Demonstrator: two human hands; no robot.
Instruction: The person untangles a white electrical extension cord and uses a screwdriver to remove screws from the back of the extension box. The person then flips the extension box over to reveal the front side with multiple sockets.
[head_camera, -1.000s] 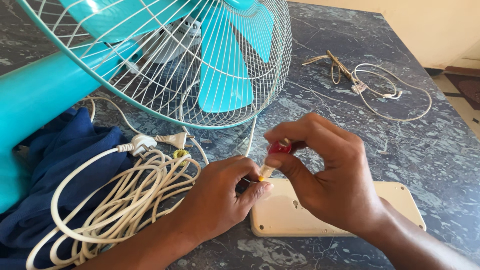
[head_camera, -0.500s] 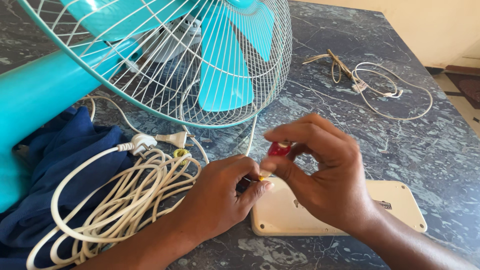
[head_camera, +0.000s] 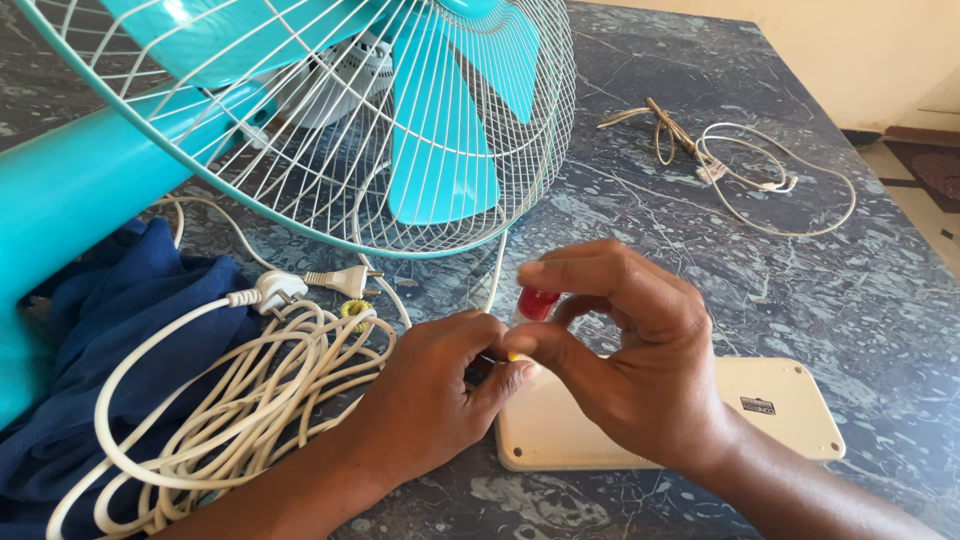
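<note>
Here the right hand (head_camera: 640, 370) arched over a cream panel (head_camera: 760, 420) on the tabletop (head_camera: 800, 280), thumb and forefinger pinching a small red part (head_camera: 537, 303); the left hand (head_camera: 440, 395), curled, pinched its lower end.

Both hands pinching a small red part (head_camera: 537, 303) above a cream panel (head_camera: 680, 425); teal fan (head_camera: 300, 120) behind

One fan (head_camera: 300, 120), two plugs (head_camera: 300, 288)
</note>
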